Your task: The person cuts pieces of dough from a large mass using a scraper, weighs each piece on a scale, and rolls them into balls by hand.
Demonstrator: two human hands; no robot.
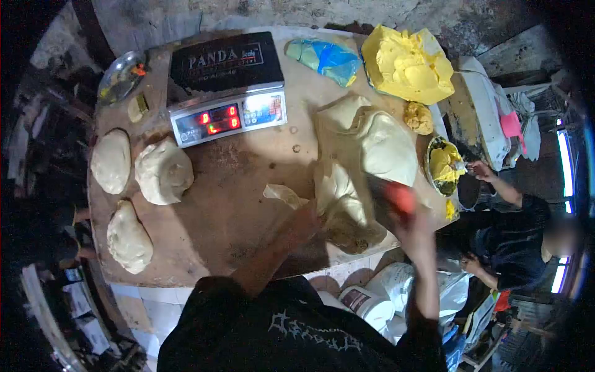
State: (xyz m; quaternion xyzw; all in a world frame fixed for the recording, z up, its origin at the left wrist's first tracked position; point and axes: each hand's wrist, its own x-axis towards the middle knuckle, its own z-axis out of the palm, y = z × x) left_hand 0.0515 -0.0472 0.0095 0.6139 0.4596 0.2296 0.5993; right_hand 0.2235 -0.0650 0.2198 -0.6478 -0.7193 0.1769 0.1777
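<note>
A large mass of pale dough (pixel 387 149) lies at the right of the table, its near part folded and uneven. My right hand (pixel 412 226) is closed round a red-handled blade (pixel 400 197), which is smeared by motion over the dough's near right side. At the near left edge of the dough is my left hand (pixel 308 217), touching or close to it; its fingers are blurred and partly hidden. A small thin scrap of dough (pixel 285 195) lies just beyond that hand. Three separate dough lumps (pixel 164 170) rest at the table's left side.
A digital scale (pixel 226 93) with a lit red display stands at the back. Beside it are a blue wrapper (pixel 325 59), a yellow fat block (pixel 409 65) and a brown lump (pixel 418 118). A metal plate (pixel 122 77) sits back left. Another person's hand (pixel 482 172) reaches toward a bowl (pixel 436 177).
</note>
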